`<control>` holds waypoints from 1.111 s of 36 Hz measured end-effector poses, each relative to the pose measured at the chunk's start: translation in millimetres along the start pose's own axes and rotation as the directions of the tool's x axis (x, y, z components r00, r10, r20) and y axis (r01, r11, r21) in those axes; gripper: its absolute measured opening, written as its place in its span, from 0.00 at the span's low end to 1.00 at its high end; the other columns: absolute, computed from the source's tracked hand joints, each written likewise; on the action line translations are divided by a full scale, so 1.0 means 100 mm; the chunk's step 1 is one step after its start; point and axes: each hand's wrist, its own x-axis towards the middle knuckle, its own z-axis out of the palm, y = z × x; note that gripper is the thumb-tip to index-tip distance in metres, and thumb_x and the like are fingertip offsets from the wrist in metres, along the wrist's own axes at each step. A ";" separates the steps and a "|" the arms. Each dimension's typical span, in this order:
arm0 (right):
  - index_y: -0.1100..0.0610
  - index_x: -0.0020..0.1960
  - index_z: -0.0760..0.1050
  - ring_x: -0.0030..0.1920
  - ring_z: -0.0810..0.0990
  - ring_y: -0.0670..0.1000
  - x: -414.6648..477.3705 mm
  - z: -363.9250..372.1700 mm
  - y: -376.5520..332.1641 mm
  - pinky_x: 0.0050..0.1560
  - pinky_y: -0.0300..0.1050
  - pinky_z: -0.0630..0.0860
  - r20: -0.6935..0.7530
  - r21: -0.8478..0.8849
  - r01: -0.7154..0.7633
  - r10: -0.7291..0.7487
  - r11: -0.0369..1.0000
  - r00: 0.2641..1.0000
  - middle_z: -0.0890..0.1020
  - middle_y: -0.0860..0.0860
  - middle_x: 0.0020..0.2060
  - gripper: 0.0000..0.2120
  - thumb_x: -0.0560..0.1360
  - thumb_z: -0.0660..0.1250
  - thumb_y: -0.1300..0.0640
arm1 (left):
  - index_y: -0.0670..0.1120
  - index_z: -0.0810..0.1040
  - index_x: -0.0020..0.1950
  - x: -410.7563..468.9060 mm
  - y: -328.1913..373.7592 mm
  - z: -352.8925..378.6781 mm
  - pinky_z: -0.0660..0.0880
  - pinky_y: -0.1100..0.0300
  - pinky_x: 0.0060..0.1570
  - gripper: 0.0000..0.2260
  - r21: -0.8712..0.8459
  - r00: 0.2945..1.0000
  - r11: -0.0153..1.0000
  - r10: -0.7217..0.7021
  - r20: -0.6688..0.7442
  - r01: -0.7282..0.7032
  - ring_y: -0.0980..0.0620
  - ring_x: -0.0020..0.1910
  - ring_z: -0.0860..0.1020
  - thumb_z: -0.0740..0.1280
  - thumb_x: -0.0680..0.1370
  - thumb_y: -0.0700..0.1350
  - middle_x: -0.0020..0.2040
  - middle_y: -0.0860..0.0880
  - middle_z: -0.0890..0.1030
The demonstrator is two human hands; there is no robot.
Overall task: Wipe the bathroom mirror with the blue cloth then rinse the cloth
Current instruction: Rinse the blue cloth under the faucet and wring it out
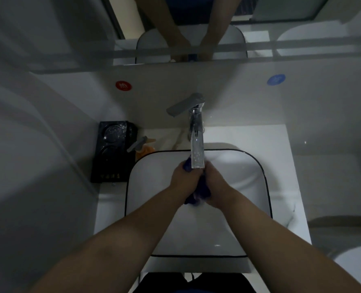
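Faucet spout (pixel 196 140) – polished chrome, mirror-bright; its lever (pixel 183 104) is matt grey metal. Basin (pixel 154 172) glossy white ceramic (thin black rim). Blue cloth (pixel 198 191) soft, soaked fabric. Black tray (pixel 112 153) glossy, water-spotted.

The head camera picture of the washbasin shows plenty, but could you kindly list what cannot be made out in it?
All in the head view:
- Hidden: the dark blue cloth, mostly covered by the left hand and right hand gripping it.
- Too small and dim: the gold markings on the black rectangular tray cannot be read.
- Cut off: the wall mirror runs past the top edge, so its cleanliness is unclear.
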 end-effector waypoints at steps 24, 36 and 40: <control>0.62 0.65 0.79 0.55 0.82 0.62 0.01 0.10 0.00 0.65 0.56 0.78 -0.113 0.008 -0.042 0.043 0.999 0.993 0.84 0.61 0.53 0.18 0.85 0.61 0.51 | 0.45 0.82 0.64 -0.06 -0.20 -0.21 0.80 0.39 0.66 0.18 -0.385 0.954 0.873 -0.268 0.134 0.299 0.40 0.58 0.83 0.70 0.78 0.53 0.58 0.41 0.85; 0.57 0.56 0.82 0.48 0.86 0.62 0.05 -0.01 -0.19 0.54 0.59 0.85 -0.228 -0.122 0.053 -0.080 0.991 0.970 0.86 0.63 0.51 0.09 0.77 0.68 0.56 | 0.50 0.74 0.68 -0.15 -0.06 -0.22 0.83 0.51 0.44 0.20 -0.031 0.988 0.998 -0.044 0.146 0.049 0.47 0.52 0.86 0.75 0.78 0.45 0.57 0.45 0.85; 0.57 0.51 0.82 0.45 0.84 0.56 -0.03 0.09 -0.17 0.47 0.47 0.80 -0.278 -0.389 0.221 -0.343 0.894 0.898 0.86 0.56 0.45 0.07 0.83 0.65 0.61 | 0.42 0.76 0.69 -0.19 -0.14 -0.29 0.83 0.33 0.57 0.17 -0.387 0.958 0.879 -0.222 0.183 0.278 0.38 0.47 0.86 0.67 0.79 0.38 0.54 0.40 0.84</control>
